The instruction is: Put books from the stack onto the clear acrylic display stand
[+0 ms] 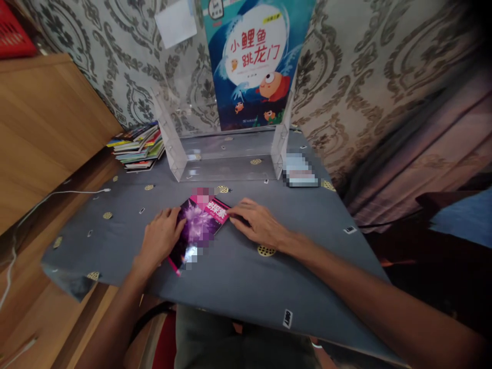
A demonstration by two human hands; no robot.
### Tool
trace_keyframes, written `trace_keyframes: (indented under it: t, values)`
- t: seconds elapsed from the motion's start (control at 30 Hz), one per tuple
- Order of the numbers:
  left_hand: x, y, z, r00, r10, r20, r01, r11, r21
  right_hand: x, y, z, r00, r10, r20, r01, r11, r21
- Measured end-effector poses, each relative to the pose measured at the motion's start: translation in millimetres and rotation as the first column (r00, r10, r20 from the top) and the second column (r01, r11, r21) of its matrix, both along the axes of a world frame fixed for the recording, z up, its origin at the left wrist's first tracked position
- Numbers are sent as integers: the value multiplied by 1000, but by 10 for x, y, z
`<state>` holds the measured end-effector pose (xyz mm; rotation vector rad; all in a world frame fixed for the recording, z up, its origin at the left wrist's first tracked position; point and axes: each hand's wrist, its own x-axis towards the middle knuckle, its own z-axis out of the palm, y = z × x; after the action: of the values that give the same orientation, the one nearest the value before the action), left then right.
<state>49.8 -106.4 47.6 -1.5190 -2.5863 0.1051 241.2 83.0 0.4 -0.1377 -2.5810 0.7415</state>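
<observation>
A small purple and pink book (198,223) lies tilted on the grey patterned tablecloth, with part of its cover blurred. Along its left edge, my left hand (163,233) holds it, thumb over the cover and fingers curled at the side. The thumb and forefinger of my right hand (255,220) pinch its right corner. Behind the book stands a transparent stand (226,166). A teal picture book with orange fish (255,66) rests upright at the back of the stand.
Left of the stand is a stack of thin books (140,148). A phone-like object (302,171), blurred out, lies to the right. A white cable (77,192) reaches the table's left side. Patterned wallpaper (338,77) rises behind, and a wooden cabinet (49,123) stands left.
</observation>
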Motion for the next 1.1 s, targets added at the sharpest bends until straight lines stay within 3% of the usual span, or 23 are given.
trace_keyframes:
  t: [0.23, 0.37, 0.47, 0.6, 0.87, 1.1]
  values:
    - [203, -11, -36, 997, -15, 78, 13, 1000, 23, -32, 73, -164, 990, -115, 86, 109, 992, 68]
    - [155, 80, -126, 997, -72, -3, 72, 994, 82, -9, -68, -141, 993, -49, 107, 35, 991, 129]
    - [38, 159, -214, 988, -144, 64, 134, 981, 138, 3, -153, -111, 988, -7, 156, -20, 985, 173]
    - [-77, 235, -322, 975, -188, 121, 162, 968, 193, -100, -110, -84, 979, -43, 199, 4, 981, 194]
    - [-80, 221, -451, 976, -197, 93, 168, 953, 252, -563, 97, -95, 942, -204, 267, 147, 965, 218]
    - [-61, 196, -491, 991, -96, 95, 68, 962, 265, -307, -200, -127, 922, -259, 288, 189, 950, 249]
